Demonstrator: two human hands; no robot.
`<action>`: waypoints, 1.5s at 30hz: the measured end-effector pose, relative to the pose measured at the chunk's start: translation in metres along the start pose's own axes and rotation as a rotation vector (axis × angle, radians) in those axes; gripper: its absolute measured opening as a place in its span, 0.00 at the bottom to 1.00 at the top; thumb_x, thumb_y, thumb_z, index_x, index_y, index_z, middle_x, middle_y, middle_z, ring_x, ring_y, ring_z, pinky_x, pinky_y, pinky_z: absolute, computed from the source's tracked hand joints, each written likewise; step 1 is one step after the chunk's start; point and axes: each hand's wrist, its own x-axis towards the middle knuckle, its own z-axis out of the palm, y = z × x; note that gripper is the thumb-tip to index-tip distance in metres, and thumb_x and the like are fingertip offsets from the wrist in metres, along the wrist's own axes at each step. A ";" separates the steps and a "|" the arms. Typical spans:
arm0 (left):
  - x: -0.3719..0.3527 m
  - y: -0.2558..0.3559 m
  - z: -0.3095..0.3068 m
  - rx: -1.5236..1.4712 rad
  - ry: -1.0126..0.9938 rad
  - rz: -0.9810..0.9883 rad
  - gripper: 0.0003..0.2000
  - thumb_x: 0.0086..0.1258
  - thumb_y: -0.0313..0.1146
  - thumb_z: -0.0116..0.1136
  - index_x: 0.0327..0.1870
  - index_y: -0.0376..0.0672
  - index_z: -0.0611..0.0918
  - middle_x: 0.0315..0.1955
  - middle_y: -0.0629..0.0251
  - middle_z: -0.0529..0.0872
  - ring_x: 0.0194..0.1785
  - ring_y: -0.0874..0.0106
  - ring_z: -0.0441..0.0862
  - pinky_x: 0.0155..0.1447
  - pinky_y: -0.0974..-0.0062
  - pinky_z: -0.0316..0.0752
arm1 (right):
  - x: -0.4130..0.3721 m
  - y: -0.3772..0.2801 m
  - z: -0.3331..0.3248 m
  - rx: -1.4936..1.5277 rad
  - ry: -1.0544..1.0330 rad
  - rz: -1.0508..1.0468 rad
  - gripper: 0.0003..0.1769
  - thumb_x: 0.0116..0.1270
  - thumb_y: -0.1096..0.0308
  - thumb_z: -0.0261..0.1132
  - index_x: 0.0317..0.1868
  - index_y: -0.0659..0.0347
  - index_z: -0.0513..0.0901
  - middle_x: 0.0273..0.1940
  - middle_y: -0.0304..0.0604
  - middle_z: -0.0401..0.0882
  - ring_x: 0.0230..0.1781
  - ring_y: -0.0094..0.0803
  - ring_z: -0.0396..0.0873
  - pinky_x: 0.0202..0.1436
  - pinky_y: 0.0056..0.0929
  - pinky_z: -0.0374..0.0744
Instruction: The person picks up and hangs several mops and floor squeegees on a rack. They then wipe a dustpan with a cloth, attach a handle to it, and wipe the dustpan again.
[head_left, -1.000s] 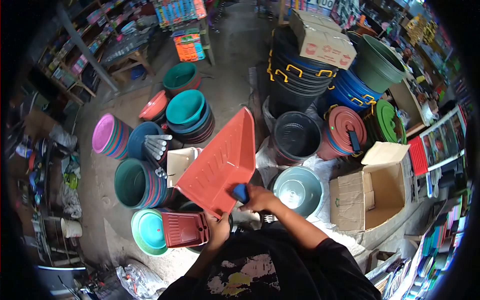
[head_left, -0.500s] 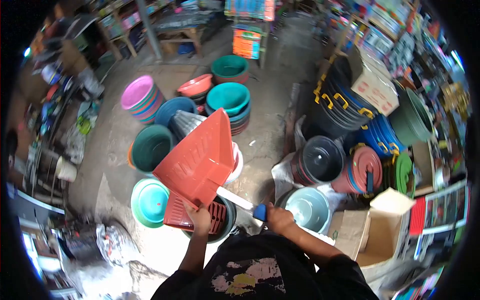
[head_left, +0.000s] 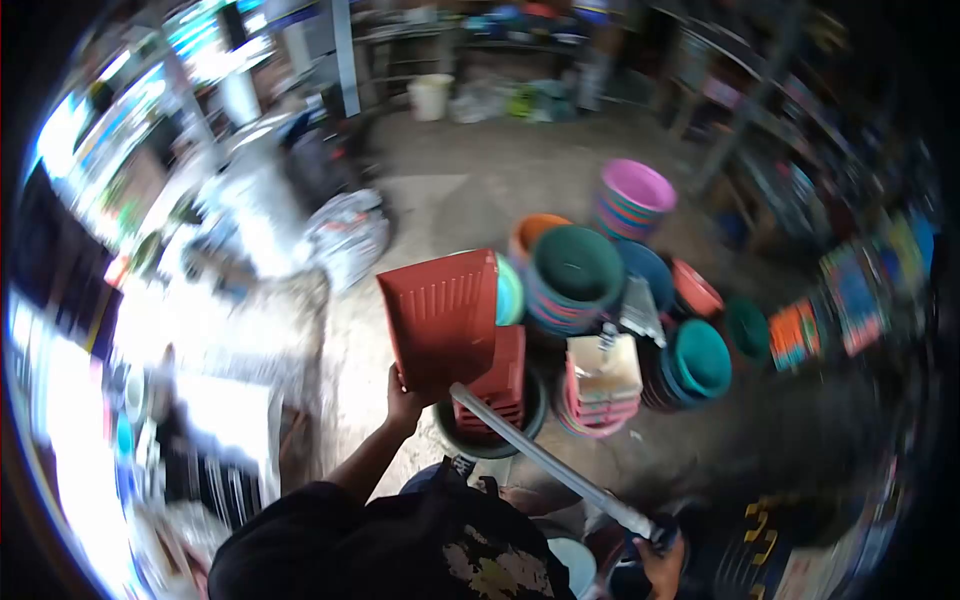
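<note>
A red dustpan (head_left: 438, 325) with a ribbed inner face is held up in front of me. My left hand (head_left: 403, 404) is closed on its lower left edge. From the pan's base a long silver-grey handle (head_left: 550, 458) slants down to the right. My right hand (head_left: 660, 566) is closed around the handle's far end, by a dark grip. Just behind the pan, more red slotted plastic (head_left: 497, 385) stands in a dark round tub (head_left: 538, 425). The pan partly hides it and a pale green basin (head_left: 509, 292).
Stacked tubs, including a dark green one (head_left: 577, 265), a pink one (head_left: 638, 187) and a teal one (head_left: 702, 358), stand right of centre. A pink basket (head_left: 600, 415) is nearer. A plastic-wrapped bundle (head_left: 347, 238) lies left. Black tubs with yellow handles (head_left: 757, 545) are lower right.
My view has turned to the left. The dustpan now stands more upright, and much more of its handle shows. My right hand is farther from the pan, while the left still holds its edge.
</note>
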 end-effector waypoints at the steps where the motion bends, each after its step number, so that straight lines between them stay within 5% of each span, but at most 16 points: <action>1: -0.010 -0.009 -0.023 -0.018 0.051 0.022 0.27 0.58 0.12 0.53 0.58 0.47 0.67 0.45 0.66 0.75 0.49 0.73 0.76 0.50 0.74 0.79 | 0.012 -0.003 0.002 0.142 -0.019 -0.030 0.27 0.54 0.65 0.72 0.52 0.68 0.74 0.46 0.46 0.79 0.47 0.36 0.77 0.55 0.34 0.73; 2: -0.023 -0.010 -0.041 0.037 0.147 -0.014 0.27 0.59 0.13 0.55 0.60 0.45 0.66 0.48 0.65 0.75 0.50 0.73 0.75 0.53 0.73 0.76 | 0.027 0.021 0.002 -0.191 0.063 -0.306 0.11 0.67 0.64 0.61 0.41 0.64 0.81 0.31 0.44 0.81 0.24 0.33 0.76 0.29 0.31 0.73; 3: -0.038 -0.014 -0.061 0.021 0.232 -0.001 0.27 0.59 0.13 0.55 0.60 0.45 0.66 0.48 0.65 0.75 0.50 0.73 0.75 0.53 0.73 0.76 | 0.046 0.018 0.005 -0.180 -0.006 -0.359 0.11 0.67 0.64 0.61 0.41 0.64 0.81 0.31 0.44 0.81 0.24 0.33 0.76 0.29 0.31 0.73; 9: -0.135 -0.032 -0.172 -0.055 0.510 0.053 0.28 0.60 0.19 0.59 0.61 0.41 0.63 0.52 0.64 0.74 0.55 0.72 0.72 0.60 0.72 0.69 | 0.098 -0.093 0.069 0.262 -0.437 -0.105 0.14 0.67 0.66 0.62 0.48 0.68 0.79 0.34 0.52 0.83 0.27 0.42 0.81 0.38 0.33 0.81; 15: -0.196 -0.032 -0.275 -0.198 0.692 0.131 0.32 0.61 0.19 0.55 0.67 0.42 0.57 0.57 0.60 0.71 0.60 0.67 0.71 0.64 0.69 0.70 | 0.093 -0.211 0.156 0.549 -0.913 -0.537 0.27 0.59 0.60 0.67 0.53 0.70 0.72 0.51 0.52 0.77 0.52 0.41 0.75 0.60 0.38 0.70; 17: -0.208 -0.034 -0.302 -0.048 0.843 0.093 0.33 0.62 0.17 0.52 0.69 0.42 0.55 0.59 0.59 0.71 0.60 0.67 0.72 0.62 0.69 0.71 | 0.086 -0.233 0.209 0.603 -0.885 -0.718 0.27 0.63 0.57 0.62 0.53 0.72 0.71 0.52 0.54 0.76 0.52 0.44 0.75 0.61 0.40 0.69; 19: -0.216 -0.044 -0.324 -0.081 0.890 0.047 0.39 0.59 0.20 0.54 0.72 0.41 0.48 0.63 0.50 0.66 0.65 0.57 0.66 0.68 0.63 0.64 | 0.070 -0.272 0.260 0.626 -0.934 -0.819 0.28 0.61 0.63 0.67 0.55 0.73 0.69 0.47 0.56 0.79 0.51 0.44 0.77 0.57 0.41 0.74; 21: -0.216 -0.058 -0.346 0.730 1.130 -0.143 0.46 0.57 0.25 0.57 0.74 0.42 0.42 0.68 0.39 0.53 0.71 0.46 0.53 0.74 0.58 0.51 | 0.038 -0.325 0.306 0.402 -0.969 -1.078 0.22 0.59 0.66 0.69 0.50 0.70 0.74 0.47 0.52 0.80 0.50 0.42 0.78 0.56 0.38 0.74; 22: -0.219 -0.056 -0.357 0.715 0.931 0.029 0.50 0.54 0.29 0.60 0.74 0.41 0.38 0.70 0.35 0.40 0.73 0.39 0.39 0.75 0.56 0.40 | 0.017 -0.343 0.334 0.419 -1.018 -1.032 0.21 0.58 0.67 0.70 0.48 0.69 0.75 0.46 0.51 0.80 0.49 0.41 0.79 0.55 0.37 0.74; 23: -0.216 -0.050 -0.363 0.732 0.754 0.177 0.50 0.54 0.28 0.61 0.74 0.44 0.40 0.70 0.36 0.40 0.74 0.42 0.37 0.75 0.54 0.43 | -0.006 -0.357 0.367 0.436 -1.064 -0.983 0.20 0.57 0.68 0.71 0.47 0.67 0.76 0.46 0.50 0.81 0.49 0.40 0.80 0.54 0.36 0.75; 27: -0.202 0.049 -0.356 0.697 0.484 0.209 0.48 0.52 0.28 0.64 0.74 0.48 0.47 0.70 0.39 0.46 0.75 0.45 0.40 0.74 0.54 0.47 | -0.079 -0.406 0.507 0.364 -1.099 -0.986 0.20 0.58 0.63 0.71 0.46 0.64 0.76 0.38 0.54 0.81 0.41 0.50 0.81 0.44 0.38 0.77; 29: -0.181 0.069 -0.379 0.709 0.497 0.214 0.45 0.55 0.27 0.62 0.73 0.46 0.49 0.69 0.41 0.49 0.74 0.45 0.45 0.73 0.57 0.51 | -0.108 -0.435 0.566 0.236 -1.065 -1.022 0.19 0.60 0.60 0.69 0.45 0.63 0.75 0.36 0.51 0.81 0.39 0.46 0.82 0.42 0.35 0.77; 33: -0.125 0.089 -0.445 0.745 0.594 0.366 0.39 0.58 0.25 0.60 0.71 0.39 0.53 0.65 0.42 0.59 0.69 0.48 0.58 0.70 0.61 0.58 | -0.138 -0.472 0.667 0.231 -1.070 -1.130 0.21 0.57 0.58 0.70 0.43 0.62 0.75 0.34 0.55 0.80 0.36 0.54 0.80 0.37 0.40 0.77; 37: -0.080 0.115 -0.506 0.729 0.656 0.436 0.34 0.60 0.25 0.61 0.68 0.36 0.59 0.58 0.45 0.70 0.63 0.52 0.67 0.66 0.63 0.63 | -0.149 -0.520 0.716 0.149 -1.071 -1.075 0.21 0.57 0.57 0.70 0.43 0.61 0.75 0.33 0.55 0.81 0.38 0.54 0.81 0.38 0.42 0.78; 38: -0.073 0.122 -0.514 0.761 0.677 0.442 0.30 0.61 0.23 0.60 0.65 0.37 0.62 0.57 0.46 0.71 0.59 0.54 0.75 0.61 0.63 0.72 | -0.148 -0.529 0.724 0.146 -1.069 -1.081 0.20 0.57 0.57 0.69 0.43 0.60 0.75 0.32 0.55 0.81 0.37 0.53 0.81 0.38 0.42 0.78; 45: -0.037 0.153 -0.565 0.530 0.580 0.307 0.23 0.65 0.22 0.54 0.62 0.38 0.66 0.52 0.46 0.77 0.54 0.54 0.79 0.52 0.64 0.78 | -0.159 -0.559 0.766 0.118 -1.074 -1.100 0.20 0.55 0.61 0.70 0.44 0.59 0.75 0.36 0.55 0.81 0.40 0.54 0.80 0.42 0.43 0.78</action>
